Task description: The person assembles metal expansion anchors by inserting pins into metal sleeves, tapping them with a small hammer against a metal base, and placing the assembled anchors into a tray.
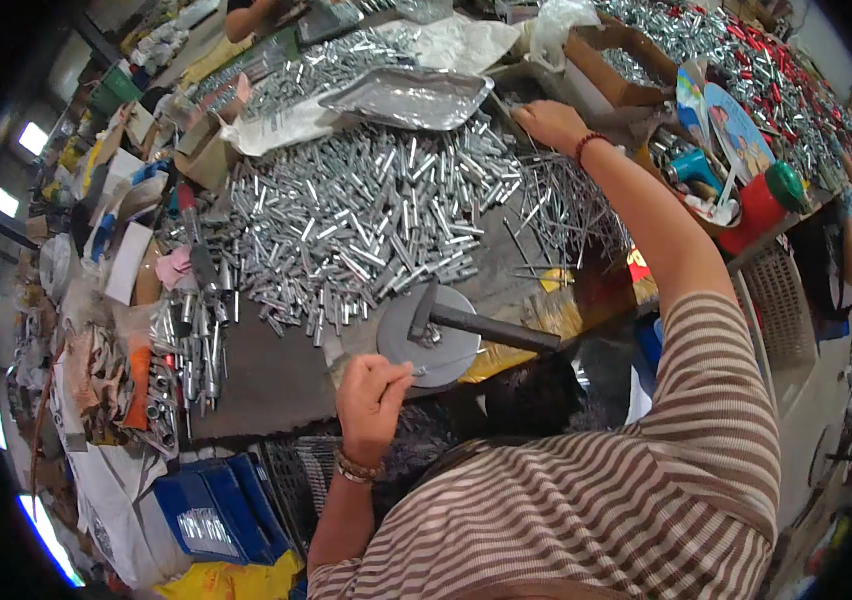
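Observation:
My left hand [371,398] is closed in a pinch at the near edge of a round grey disc [401,340]. From its fingertips a small thin metal piece [418,371] pokes out over the disc. A hammer [491,325] lies across the disc, its head beside a few tiny metal bits and its dark handle pointing right. My right arm is stretched far forward, and my right hand [551,125] is at a grey bin [521,80] at the back; its fingertips are hard to make out there. Thin metal rods [571,205] lie heaped below that hand.
A wide heap of metal sleeves [366,215] covers the table's middle, with a shiny metal tray [411,98] behind it. At right stand a cardboard box [621,65] and a red jar with a green lid [761,205]. Sockets and tools [191,330] crowd the left edge.

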The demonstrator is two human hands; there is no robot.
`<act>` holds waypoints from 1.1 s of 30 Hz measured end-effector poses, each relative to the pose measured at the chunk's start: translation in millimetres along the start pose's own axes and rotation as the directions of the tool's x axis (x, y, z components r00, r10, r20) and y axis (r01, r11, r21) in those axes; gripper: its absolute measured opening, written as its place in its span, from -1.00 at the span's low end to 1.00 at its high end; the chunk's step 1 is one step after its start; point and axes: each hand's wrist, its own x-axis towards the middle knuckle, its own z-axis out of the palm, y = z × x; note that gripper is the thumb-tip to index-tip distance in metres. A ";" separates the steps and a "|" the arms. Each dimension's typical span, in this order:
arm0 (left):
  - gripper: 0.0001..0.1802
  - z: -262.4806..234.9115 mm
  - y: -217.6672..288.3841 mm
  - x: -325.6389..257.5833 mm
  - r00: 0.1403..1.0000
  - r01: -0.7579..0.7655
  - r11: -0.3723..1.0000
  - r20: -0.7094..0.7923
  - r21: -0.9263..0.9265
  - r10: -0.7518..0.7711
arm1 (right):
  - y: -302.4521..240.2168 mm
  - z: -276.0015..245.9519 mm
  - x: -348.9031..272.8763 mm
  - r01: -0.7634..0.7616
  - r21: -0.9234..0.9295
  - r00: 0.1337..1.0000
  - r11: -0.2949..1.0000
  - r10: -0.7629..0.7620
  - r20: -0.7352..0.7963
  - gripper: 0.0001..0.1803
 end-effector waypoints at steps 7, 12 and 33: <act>-0.84 -0.8 3.9 -0.6 1.000 -0.002 1.000 0.002 -0.016 0.002 | -5.5 0.9 14.2 -0.220 0.012 0.975 0.975 0.219 0.038 -0.27; -0.84 -0.4 3.8 -2.1 1.000 -0.019 1.000 0.009 -0.017 0.019 | 6.6 -1.5 32.6 -0.263 0.023 0.965 0.965 0.263 -0.007 -0.31; -0.82 4.2 -2.5 -3.0 0.998 -0.053 0.999 -0.030 -0.006 0.053 | -158.8 13.7 -214.1 -0.077 0.258 0.992 0.963 0.099 -0.073 -0.45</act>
